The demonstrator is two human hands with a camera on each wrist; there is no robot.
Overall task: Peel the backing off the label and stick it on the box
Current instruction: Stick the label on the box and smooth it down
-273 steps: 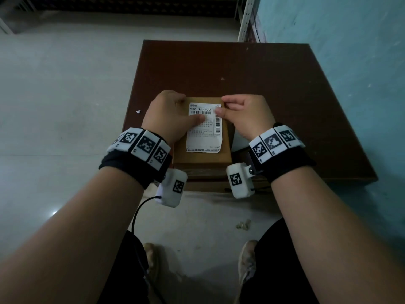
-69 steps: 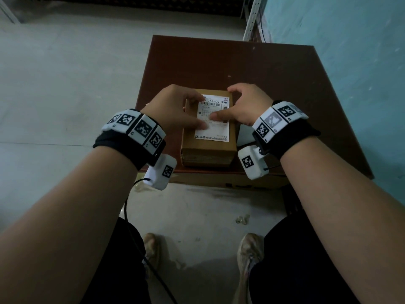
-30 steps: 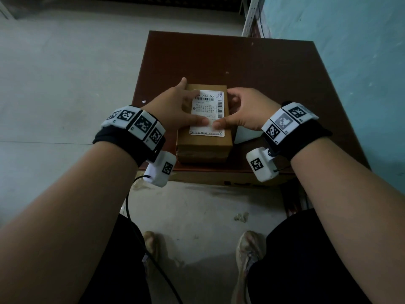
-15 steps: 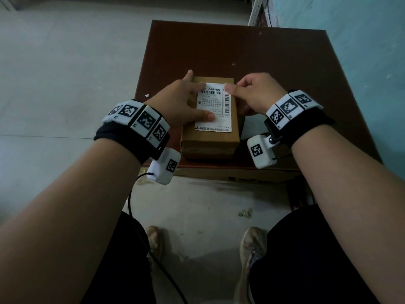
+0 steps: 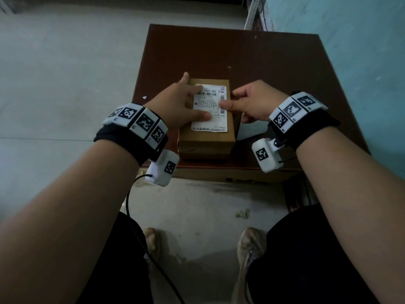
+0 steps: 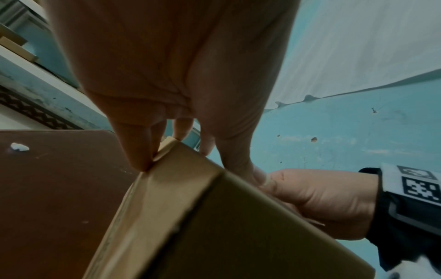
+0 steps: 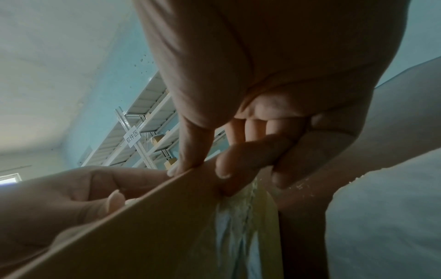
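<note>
While the label [image 5: 210, 107] lies flat on the top face of the box [image 5: 207, 137], its long axis is seen to run away from the person, along the length of the box, and both hands are placed on it from opposite sides. The left hand [image 5: 183, 105] is spread flat over the label's left half, fingers extended toward the far corner and the thumb pressed across the lower part; nothing is gripped by it. The right hand [image 5: 252, 102] is held at the box's right edge, its thumb laid on the label's right margin near the barcode while its loosely bent fingers are rested against the side wall, as the right wrist view shows. The box is set on the brown table [image 5: 274, 62], close to the near edge. The backing is judged to be off already, and a white sheet [image 5: 247, 130] lying just right of the box may be it. The near end of the label, closest to both wrists, is judged the part left to be smoothed, by a stroke drawn along that long axis; the left thumb is placed nearer to it.
</note>
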